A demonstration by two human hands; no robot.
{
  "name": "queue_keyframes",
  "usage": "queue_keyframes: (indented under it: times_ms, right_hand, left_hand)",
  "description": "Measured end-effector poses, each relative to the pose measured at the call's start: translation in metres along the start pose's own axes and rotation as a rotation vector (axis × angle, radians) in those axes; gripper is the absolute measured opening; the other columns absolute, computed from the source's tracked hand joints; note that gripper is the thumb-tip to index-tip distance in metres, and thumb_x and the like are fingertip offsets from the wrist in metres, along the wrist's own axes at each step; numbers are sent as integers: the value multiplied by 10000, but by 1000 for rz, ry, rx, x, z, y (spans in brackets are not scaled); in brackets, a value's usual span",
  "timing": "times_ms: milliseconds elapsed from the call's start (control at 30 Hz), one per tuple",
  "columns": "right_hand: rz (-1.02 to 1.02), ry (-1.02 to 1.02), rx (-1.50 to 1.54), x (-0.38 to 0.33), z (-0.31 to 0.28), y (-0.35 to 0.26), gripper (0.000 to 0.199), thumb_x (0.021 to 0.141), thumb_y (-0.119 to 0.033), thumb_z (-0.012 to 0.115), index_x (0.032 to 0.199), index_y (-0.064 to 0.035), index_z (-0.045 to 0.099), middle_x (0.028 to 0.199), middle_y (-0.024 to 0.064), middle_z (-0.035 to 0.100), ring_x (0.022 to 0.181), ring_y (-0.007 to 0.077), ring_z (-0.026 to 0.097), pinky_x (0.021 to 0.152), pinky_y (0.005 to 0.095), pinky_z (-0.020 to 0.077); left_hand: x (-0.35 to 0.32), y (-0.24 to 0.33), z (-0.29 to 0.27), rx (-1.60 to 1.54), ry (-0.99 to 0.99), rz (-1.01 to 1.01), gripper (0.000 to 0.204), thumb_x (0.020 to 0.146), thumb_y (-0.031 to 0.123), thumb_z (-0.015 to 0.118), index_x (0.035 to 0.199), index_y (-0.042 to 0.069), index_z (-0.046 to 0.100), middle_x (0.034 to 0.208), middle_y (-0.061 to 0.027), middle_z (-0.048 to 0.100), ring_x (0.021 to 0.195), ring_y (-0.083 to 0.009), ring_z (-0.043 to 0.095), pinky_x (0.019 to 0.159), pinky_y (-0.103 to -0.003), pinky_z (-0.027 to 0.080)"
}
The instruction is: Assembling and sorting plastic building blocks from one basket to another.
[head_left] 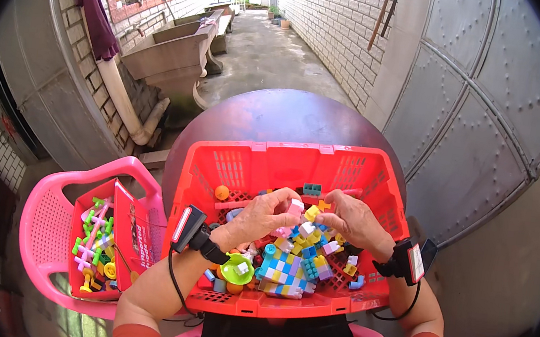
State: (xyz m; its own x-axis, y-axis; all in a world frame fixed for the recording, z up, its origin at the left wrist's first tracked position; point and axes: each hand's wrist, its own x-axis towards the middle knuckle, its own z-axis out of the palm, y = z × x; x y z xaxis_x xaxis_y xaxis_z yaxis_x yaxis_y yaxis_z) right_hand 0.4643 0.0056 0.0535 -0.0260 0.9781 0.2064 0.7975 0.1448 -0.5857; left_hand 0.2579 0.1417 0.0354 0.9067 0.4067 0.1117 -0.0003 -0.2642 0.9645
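Observation:
Both hands are above a red plastic basket [228, 305] of toy building blocks. My left hand [262, 215] is closed, thumb and fingertips pinching a pink-and-white block [295, 207]. Facing it, my right hand [358, 222] pinches a yellow block [311, 214] at its fingertips. The two blocks are close together; I cannot tell whether they touch. Below lies a built slab of blue, white and yellow blocks [286, 271], with loose blocks [307, 240] heaped against it. Left of the slab is a lime-green bowl-like toy [236, 268] with a white block in it.
The basket stands on a dark round table [289, 114]. To its left, a pink plastic chair [44, 223] bears a red box [75, 279] of green, pink and yellow toy pieces. An orange ball [222, 192] lies inside the basket. A grey metal door [461, 124] stands at the right.

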Motion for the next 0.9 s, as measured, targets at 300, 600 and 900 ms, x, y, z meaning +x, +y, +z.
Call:
queue_keyframes:
  times_ms: [300, 600, 900]
  right_hand:
    - [255, -10, 517, 4, -8, -24, 282, 857, -119, 550, 1115, -16, 497, 806, 44, 558, 742, 148, 555, 642, 293, 445]
    - [148, 74, 583, 10, 7, 3, 100, 901, -6, 505, 979, -5, 568, 792, 48, 574, 701, 125, 580, 630, 274, 473]
    - [252, 241, 600, 10, 4, -11, 109, 938, -69, 479, 995, -27, 561, 737, -10, 541, 606, 53, 467, 542, 235, 406]
  left_hand:
    - [-7, -17, -16, 880, -122, -145, 452, 733, 200, 743, 1151, 100, 603, 1059, -154, 553, 1049, -349, 535, 876, -444, 449]
    - [-3, -28, 5, 999, -143, -23, 341, 814, 347, 659, 1006, 69, 615, 944, -143, 634, 927, -332, 618, 768, -446, 489]
    - [-9, 5, 16, 1061, -123, 141, 443, 698, 247, 750, 1071, 68, 593, 986, -147, 578, 965, -320, 593, 792, -414, 489]
